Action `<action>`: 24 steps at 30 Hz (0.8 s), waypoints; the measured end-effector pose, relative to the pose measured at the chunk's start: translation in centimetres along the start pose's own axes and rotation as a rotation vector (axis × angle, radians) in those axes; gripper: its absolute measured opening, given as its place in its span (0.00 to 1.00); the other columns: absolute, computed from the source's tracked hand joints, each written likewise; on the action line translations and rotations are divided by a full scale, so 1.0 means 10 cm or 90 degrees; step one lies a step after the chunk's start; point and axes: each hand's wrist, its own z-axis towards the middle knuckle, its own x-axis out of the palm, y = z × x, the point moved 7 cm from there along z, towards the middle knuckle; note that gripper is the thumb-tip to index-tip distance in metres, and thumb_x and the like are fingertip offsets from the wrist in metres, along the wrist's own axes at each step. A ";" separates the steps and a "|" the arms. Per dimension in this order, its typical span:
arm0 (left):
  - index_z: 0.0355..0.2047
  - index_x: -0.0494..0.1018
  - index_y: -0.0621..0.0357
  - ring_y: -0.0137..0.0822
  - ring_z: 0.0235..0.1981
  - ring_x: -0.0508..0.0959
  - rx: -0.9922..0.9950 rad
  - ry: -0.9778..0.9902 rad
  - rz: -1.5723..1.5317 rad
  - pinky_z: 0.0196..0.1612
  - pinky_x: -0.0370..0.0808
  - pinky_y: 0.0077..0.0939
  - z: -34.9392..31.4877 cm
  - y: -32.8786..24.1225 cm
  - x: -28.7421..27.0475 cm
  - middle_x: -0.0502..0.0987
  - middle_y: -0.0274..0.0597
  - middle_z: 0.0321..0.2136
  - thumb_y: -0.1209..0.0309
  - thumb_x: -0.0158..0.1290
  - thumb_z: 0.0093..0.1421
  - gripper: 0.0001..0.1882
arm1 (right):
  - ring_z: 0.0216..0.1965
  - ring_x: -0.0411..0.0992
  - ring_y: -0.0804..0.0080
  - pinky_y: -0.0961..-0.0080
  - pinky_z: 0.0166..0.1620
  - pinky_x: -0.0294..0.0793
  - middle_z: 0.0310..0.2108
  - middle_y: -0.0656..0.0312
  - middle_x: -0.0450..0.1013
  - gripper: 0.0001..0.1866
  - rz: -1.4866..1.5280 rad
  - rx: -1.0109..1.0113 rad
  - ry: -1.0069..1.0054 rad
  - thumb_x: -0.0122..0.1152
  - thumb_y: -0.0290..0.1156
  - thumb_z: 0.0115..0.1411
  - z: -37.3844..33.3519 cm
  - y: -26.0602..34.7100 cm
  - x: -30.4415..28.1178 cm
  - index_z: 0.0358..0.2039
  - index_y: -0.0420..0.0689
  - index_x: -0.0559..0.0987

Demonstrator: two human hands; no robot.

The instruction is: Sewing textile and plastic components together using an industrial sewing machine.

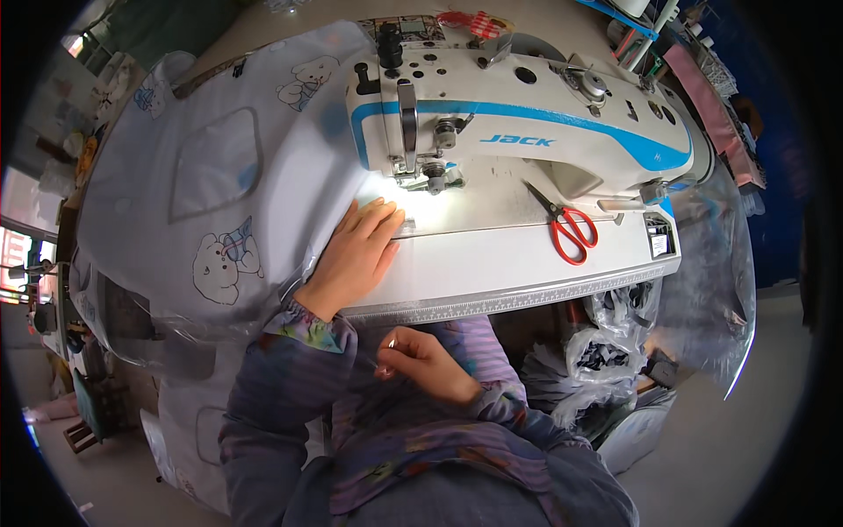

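Note:
My left hand (353, 255) lies flat, fingers stretched toward the needle, on the edge of a pale grey-white cloth (290, 189) printed with cartoon bears. The cloth spreads left of the white and blue sewing machine (527, 127) and hangs over the table's front. A lamp lights the presser foot (435, 183), just beyond my left fingertips. Over my lap, below the table edge, my right hand (426, 362) is curled. A tiny shiny spot shows at its fingertips, too small to name. Red-handled scissors (572, 233) lie on the machine bed, apart from both hands.
A ruler strip (492, 303) runs along the table's front edge. Plastic bags of dark scraps (606, 351) sit below at right. Clear plastic sheeting (702, 263) hangs off the right end, near a pink cloth (702, 110). A red checked cloth (481, 25) lies behind the machine.

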 end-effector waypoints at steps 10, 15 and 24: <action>0.58 0.70 0.56 0.49 0.62 0.68 -0.044 -0.011 -0.113 0.70 0.56 0.48 -0.02 0.21 0.00 0.70 0.45 0.58 0.80 0.48 0.63 0.22 | 0.60 0.71 0.56 0.65 0.63 0.72 0.61 0.41 0.66 0.27 0.256 -0.104 -0.116 0.46 0.23 0.70 0.61 1.15 -0.48 0.66 0.30 0.54; 0.56 0.73 0.55 0.50 0.60 0.69 -0.057 -0.026 -0.214 0.69 0.56 0.48 0.04 0.39 -0.04 0.70 0.43 0.58 0.81 0.50 0.60 0.22 | 0.54 0.76 0.60 0.69 0.61 0.75 0.53 0.44 0.73 0.20 0.242 -0.060 -0.076 0.45 0.22 0.70 0.88 1.26 -0.56 0.61 0.30 0.64; 0.54 0.75 0.52 0.50 0.59 0.68 -0.056 -0.049 -0.090 0.69 0.55 0.53 0.09 0.32 0.04 0.67 0.46 0.57 0.81 0.50 0.57 0.24 | 0.53 0.75 0.71 0.75 0.58 0.75 0.52 0.55 0.74 0.23 -0.042 -0.071 -0.089 0.50 0.22 0.68 0.94 1.31 -0.67 0.63 0.33 0.64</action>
